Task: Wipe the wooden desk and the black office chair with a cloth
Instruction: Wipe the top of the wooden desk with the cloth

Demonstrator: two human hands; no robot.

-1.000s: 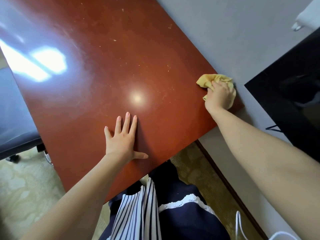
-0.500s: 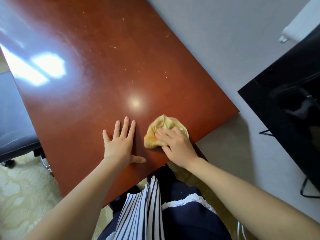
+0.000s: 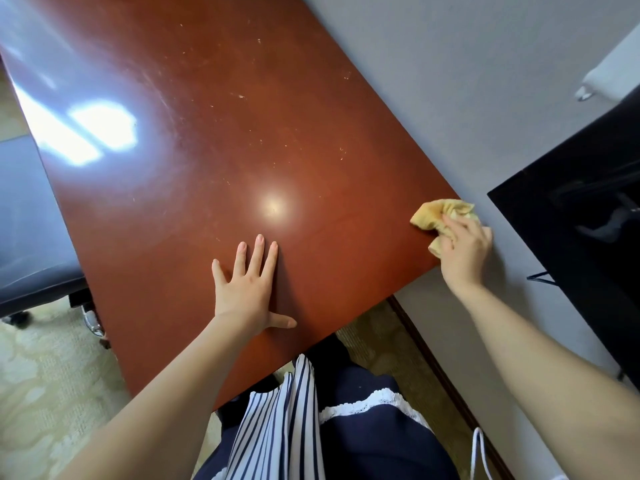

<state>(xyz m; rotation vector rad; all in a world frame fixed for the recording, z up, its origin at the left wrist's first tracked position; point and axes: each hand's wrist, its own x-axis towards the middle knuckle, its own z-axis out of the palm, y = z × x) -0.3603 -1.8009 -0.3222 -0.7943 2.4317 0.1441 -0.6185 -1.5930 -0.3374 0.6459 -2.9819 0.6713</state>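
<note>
Since half a second ago, the right hand (image 3: 464, 251) has carried the yellow cloth (image 3: 437, 216) from the middle of the near edge, beside the other hand, out to the right corner of the wooden desk (image 3: 207, 140); the left hand (image 3: 247, 289) has stayed planted where it was.

At far left, the seat of the black office chair (image 3: 31, 237) sits just beside the desk's left edge, over pale patterned carpet (image 3: 45, 393). The reddish-brown desk top fills the middle of the view, glossy, with a bright window reflection toward its left and small pale specks scattered toward its far right part. The left hand lies flat on the desk near the front edge, fingers straight and spread, thumb out to the side, holding nothing. Below it hangs striped and navy clothing (image 3: 311, 420). Farther right, the crumpled cloth lies on the desk's right corner, against the grey wall (image 3: 467, 81); the right hand's curled fingers grip and press it from above. At far right stands a black screen (image 3: 581, 220).
</note>
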